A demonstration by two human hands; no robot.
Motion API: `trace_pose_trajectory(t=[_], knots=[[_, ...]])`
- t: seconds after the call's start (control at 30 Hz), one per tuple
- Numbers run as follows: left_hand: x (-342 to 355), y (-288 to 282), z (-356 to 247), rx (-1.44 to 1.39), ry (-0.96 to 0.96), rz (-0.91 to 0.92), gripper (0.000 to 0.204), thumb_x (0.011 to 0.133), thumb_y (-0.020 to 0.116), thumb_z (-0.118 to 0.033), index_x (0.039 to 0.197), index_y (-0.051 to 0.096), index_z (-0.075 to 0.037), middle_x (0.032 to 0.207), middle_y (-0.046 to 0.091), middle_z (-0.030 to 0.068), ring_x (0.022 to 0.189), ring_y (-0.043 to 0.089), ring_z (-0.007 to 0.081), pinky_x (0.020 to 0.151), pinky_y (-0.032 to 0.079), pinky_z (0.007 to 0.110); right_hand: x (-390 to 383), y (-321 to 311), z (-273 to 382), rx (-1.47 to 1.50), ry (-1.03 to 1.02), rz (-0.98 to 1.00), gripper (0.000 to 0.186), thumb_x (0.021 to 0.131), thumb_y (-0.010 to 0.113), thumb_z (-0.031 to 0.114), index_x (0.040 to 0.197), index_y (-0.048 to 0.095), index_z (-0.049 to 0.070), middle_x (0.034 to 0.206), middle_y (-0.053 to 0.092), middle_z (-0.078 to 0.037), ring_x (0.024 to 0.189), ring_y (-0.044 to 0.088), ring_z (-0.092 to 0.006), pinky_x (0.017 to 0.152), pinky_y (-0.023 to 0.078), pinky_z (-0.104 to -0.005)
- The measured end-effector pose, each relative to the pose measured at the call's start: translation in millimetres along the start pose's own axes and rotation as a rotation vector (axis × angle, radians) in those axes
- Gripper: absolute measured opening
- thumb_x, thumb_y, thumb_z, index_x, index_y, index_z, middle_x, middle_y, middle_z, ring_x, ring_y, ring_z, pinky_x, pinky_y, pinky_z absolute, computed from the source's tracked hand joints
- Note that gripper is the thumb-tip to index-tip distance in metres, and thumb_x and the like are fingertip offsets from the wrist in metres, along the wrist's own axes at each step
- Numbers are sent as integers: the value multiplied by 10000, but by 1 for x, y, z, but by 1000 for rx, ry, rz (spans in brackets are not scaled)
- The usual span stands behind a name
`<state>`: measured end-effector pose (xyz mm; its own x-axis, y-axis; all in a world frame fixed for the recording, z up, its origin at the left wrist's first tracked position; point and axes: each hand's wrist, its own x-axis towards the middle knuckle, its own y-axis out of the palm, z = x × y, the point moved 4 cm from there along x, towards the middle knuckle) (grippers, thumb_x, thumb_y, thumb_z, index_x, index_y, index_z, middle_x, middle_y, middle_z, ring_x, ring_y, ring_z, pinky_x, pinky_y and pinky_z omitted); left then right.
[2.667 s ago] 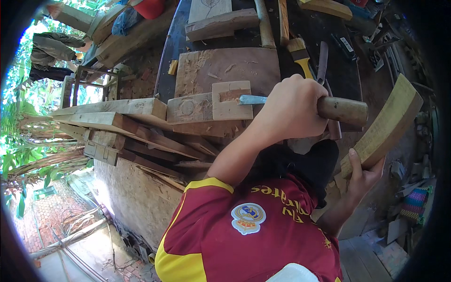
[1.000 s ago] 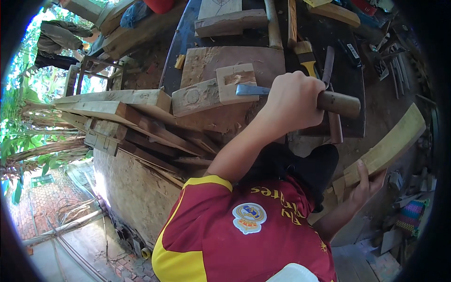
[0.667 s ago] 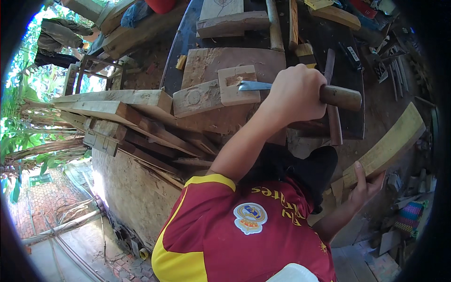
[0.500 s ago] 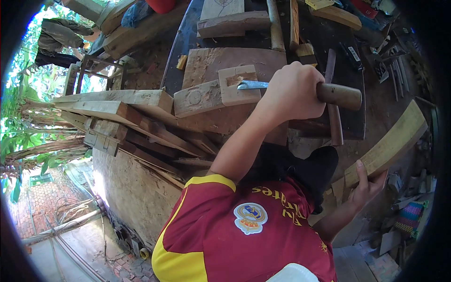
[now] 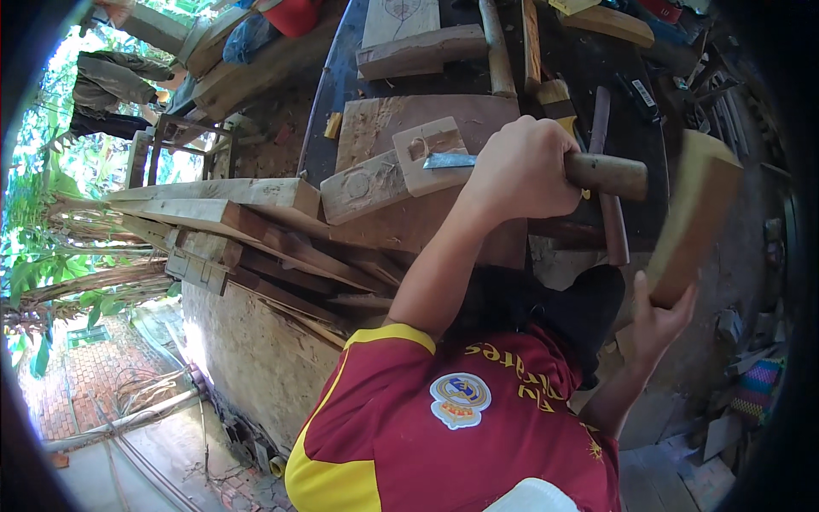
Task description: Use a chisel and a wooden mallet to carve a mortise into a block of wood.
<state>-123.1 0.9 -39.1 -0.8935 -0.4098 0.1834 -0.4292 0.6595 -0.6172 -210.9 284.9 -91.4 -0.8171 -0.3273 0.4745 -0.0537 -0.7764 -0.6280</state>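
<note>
My left hand (image 5: 531,166) is closed around a chisel (image 5: 604,174) with a thick round wooden handle. The chisel lies sideways, its metal blade pointing left over a small pale wood block (image 5: 432,141) with a cut-out recess; the tip appears to be at that recess. Another worked wood piece (image 5: 363,186), with a round mark carved on it, meets the block's left side. Both rest on a broad wooden board (image 5: 452,107). At the right, my right hand (image 5: 659,320) grips the lower end of a long, flat wooden bat (image 5: 695,213), raised and blurred by motion.
Long planks (image 5: 213,198) are stacked at the left. Behind the work lie a thick wood piece (image 5: 422,49), a wooden rod (image 5: 496,51) and a dark bar (image 5: 604,175) on the dark table (image 5: 640,154). A person (image 5: 119,81) is at the far left.
My right hand has swung the wooden bat from a low slant to a steeper, raised position, farther from me. The chisel and left hand have shifted slightly left in the picture.
</note>
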Motion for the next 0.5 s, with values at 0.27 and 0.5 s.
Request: trace_pose_trajectory(t=[0.27,0.5], knots=[[4,2,-1,14,-36,29,277,593,727,-123,846,743,-12,717,669,201,697,669,371,693,541,380,0,5,6,201,137,45,677,794,747,66,1394,451,-36,1289,574,-197,1197,564,-289,1029,416,-380],[-10,-9,20,127,-124,-70,211,609,716,-135,788,732,-25,724,666,199,730,652,395,695,537,424,-4,17,13,160,102,260,708,757,734,30,1395,441,-58,1269,588,-201,1152,592,-294,983,454,-383]])
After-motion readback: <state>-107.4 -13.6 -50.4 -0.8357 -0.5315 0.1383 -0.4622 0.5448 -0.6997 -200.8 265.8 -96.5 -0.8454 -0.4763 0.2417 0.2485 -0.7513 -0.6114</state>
